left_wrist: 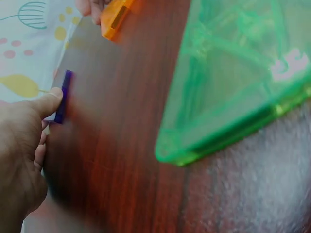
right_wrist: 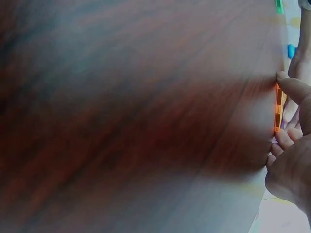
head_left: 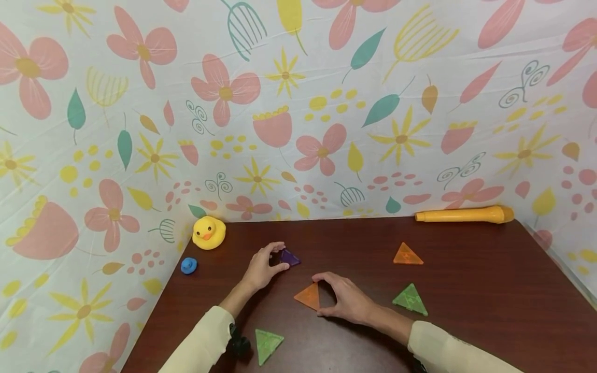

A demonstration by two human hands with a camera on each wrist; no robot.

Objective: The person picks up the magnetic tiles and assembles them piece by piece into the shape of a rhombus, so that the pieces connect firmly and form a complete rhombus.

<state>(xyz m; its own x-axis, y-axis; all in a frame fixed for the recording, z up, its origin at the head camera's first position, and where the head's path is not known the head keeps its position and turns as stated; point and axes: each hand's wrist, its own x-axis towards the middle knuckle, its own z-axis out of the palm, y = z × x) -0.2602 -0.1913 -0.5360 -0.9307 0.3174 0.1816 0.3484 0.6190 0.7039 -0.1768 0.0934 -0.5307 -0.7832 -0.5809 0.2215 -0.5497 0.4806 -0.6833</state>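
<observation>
My left hand [head_left: 263,268] pinches a small purple translucent triangle tile [head_left: 290,258] between thumb and fingers. The left wrist view shows the thumb against the edge of this purple tile [left_wrist: 64,97]. To its right, my right hand [head_left: 350,300] grips an orange translucent triangle tile [head_left: 310,297] by its right side, thumb at the near corner and a finger at the far one. In the right wrist view that orange tile [right_wrist: 278,108] appears edge-on between thumb and fingers. The two held tiles are apart, the purple one farther back.
A green triangle tile [head_left: 267,345] lies near the left forearm. Another green tile [head_left: 411,299] and an orange tile [head_left: 408,255] lie on the right. A yellow rubber duck [head_left: 209,233], a small blue toy [head_left: 188,266] and a yellow toy microphone [head_left: 464,214] stand along the dark table's edges.
</observation>
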